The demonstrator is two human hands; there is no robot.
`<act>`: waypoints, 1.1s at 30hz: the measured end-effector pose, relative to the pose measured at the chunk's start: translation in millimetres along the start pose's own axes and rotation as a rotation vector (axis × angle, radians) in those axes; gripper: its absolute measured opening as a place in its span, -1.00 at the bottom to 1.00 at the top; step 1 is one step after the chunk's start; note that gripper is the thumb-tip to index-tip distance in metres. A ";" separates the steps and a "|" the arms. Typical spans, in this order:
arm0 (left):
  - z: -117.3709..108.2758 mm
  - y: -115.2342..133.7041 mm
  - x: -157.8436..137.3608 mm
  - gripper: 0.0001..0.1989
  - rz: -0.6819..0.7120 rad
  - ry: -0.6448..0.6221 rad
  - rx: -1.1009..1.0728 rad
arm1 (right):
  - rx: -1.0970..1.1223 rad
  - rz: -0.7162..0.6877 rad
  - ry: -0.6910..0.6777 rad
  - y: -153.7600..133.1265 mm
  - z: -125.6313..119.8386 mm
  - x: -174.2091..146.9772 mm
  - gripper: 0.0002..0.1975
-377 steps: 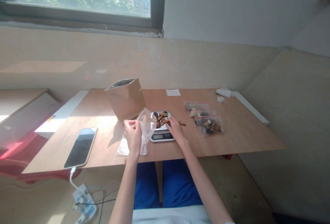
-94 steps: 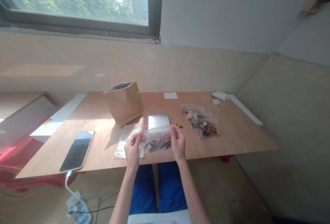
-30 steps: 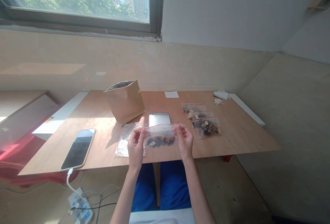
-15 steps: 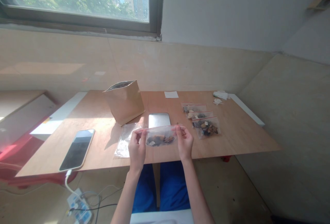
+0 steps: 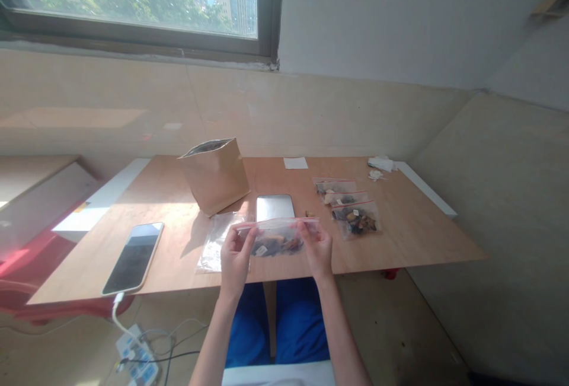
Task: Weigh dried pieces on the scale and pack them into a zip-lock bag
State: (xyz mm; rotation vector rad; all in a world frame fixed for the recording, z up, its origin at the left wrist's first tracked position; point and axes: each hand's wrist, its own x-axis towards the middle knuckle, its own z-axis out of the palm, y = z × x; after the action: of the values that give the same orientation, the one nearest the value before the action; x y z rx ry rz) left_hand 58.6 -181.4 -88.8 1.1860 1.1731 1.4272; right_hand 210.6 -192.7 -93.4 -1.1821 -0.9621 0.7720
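Between my two hands is a clear zip-lock bag (image 5: 278, 242) with a red strip along its top. Dark and brown dried pieces and a small white label show inside it. My left hand (image 5: 235, 255) pinches the bag near its upper left corner, thumb on top. My right hand (image 5: 316, 251) is closed on the upper right part in the same way. Just behind the bag lies a silver flat scale-like device (image 5: 274, 205), partly covered by it. Clear empty plastic bags (image 5: 216, 246) lie beside my left hand. Several filled zip-lock bags (image 5: 355, 220) overlap in a row to the right.
An open brown paper pouch (image 5: 216, 178) stands at the back left. A phone (image 5: 134, 258) lies near the left front edge, its white cable running down to a power strip (image 5: 137, 356). A white paper (image 5: 296, 163) and crumpled white scraps (image 5: 381, 164) lie along the back.
My thumbs have shifted inward along the bag's top strip, the right one more clearly. The bag has tilted slightly and sits a little lower. Other things on the table stay put.
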 end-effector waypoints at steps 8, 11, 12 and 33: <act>-3.0 -0.4 -1.7 -0.79 0.055 0.027 0.038 | 0.041 0.016 0.034 -1.0 1.4 -1.7 -0.82; -3.4 1.8 -2.7 -0.79 0.062 0.045 0.089 | 0.017 0.003 0.062 -2.5 1.2 -2.8 -0.81; -3.1 2.8 -3.0 -0.79 0.058 0.057 0.101 | 0.009 -0.007 0.069 -3.4 1.4 -3.1 -0.82; -5.8 6.5 -5.2 -0.82 0.117 0.009 0.038 | -0.011 -0.018 -0.058 -15.4 3.4 -7.6 -0.83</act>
State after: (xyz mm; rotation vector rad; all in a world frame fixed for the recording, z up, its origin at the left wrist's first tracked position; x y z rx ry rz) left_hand 53.0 -188.0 -83.6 1.2941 1.1576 1.5037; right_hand 204.5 -201.5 -79.6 -1.1645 -1.0241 0.7913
